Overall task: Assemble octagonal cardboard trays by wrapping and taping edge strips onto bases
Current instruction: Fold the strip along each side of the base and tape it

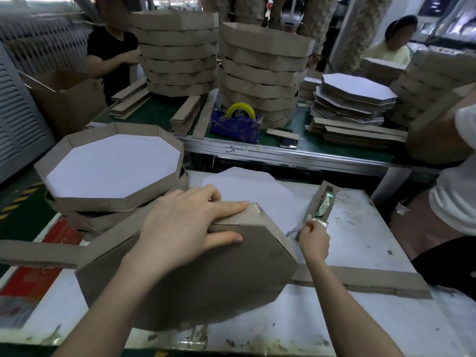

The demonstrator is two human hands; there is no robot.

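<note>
An octagonal cardboard base (195, 287) stands tilted on the white table, brown side towards me, with a brown edge strip (38, 255) wrapped along its top and trailing off to the left. My left hand (185, 225) lies over the top edge, fingers pressing the strip and thumb on the brown face. My right hand (314, 238) pinches the end of clear tape at a cardboard tape holder (322, 202) to the right of the tray. A loose white octagonal base (257, 194) lies flat behind the tilted one.
Finished trays (110, 199) are stacked at the left. A loose strip (365, 280) lies on the right of the table. On the far bench stand tall tray stacks (262, 73), a blue tape dispenser (235, 124), a phone and piled bases (355, 99). Other people work around it.
</note>
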